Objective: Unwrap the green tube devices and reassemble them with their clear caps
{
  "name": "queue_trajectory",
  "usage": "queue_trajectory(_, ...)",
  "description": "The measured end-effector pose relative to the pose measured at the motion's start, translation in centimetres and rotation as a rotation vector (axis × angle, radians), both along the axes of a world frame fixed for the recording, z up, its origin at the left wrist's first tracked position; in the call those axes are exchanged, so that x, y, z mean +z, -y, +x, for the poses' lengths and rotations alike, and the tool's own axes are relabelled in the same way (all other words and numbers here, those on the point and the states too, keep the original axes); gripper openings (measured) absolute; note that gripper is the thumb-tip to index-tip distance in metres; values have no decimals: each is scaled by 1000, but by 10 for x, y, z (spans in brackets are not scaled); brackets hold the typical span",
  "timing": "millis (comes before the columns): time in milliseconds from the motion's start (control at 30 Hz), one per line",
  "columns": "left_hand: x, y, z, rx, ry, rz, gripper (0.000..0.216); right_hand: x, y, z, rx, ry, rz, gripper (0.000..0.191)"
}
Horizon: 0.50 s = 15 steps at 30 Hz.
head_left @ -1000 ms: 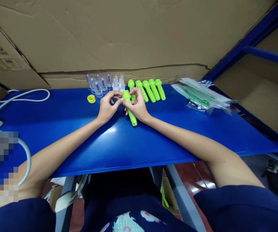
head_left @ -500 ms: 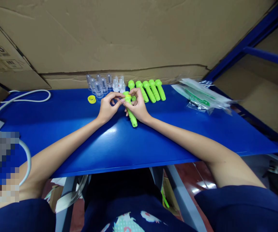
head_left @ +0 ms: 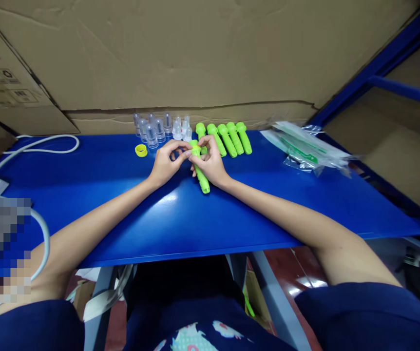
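A lime-green flashlight-shaped plastic body (head_left: 203, 182) is held over the blue table, its wide head away from me and its tail toward me. My right hand (head_left: 213, 165) wraps around it from the right, thumb along the upper part. From the left, my left hand (head_left: 166, 161) pinches at the head with thumb and forefinger. A yellowish band shows near the head, partly covered by my fingers. Left of my hands lies a loose yellow ring (head_left: 141, 150). Several clear plastic caps (head_left: 152, 136) stand behind my left hand, with smaller clear, white-based pieces (head_left: 177, 129) beside them.
Several more green flashlight-shaped bodies (head_left: 234, 141) lie in a row behind my right hand. Plastic bags with green print (head_left: 305, 146) lie at the right. A white cable (head_left: 58, 151) runs along the left. Cardboard (head_left: 195, 58) walls the back; a blue frame (head_left: 371, 63) stands right.
Both hands keep hold of the green body in nearly the same pose, with small finger shifts at its head. The whole view has shifted slightly.
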<state>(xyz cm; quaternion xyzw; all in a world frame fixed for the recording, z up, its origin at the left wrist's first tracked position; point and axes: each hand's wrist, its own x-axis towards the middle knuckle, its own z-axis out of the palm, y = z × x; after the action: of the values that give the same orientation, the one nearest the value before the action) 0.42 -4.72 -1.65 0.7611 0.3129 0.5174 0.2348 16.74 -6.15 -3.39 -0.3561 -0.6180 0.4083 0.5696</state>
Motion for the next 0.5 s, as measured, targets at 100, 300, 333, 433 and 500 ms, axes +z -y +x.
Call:
queue_trajectory(100, -2, 0, 3, 6, 37, -3, 15, -1, -1, -2, -41, -37, 10, 66)
queue_trajectory(300, -7, -5, 3, 68, 91, -26, 21, 2, -1, 0, 43, -47, -79, 67)
queue_trajectory(333, -7, -6, 2, 71, 92, -17, 21, 3, -1, 1, 56, -46, -90, 66)
queue_trajectory(433, -6, -5, 1, 85, 112, 20, 20, 2, -1, 1, 82, -38, -95, 64)
queue_trajectory(500, -6, -5, 0, 98, 129, 48, 18, 1, -1, 2, 94, -34, -82, 62)
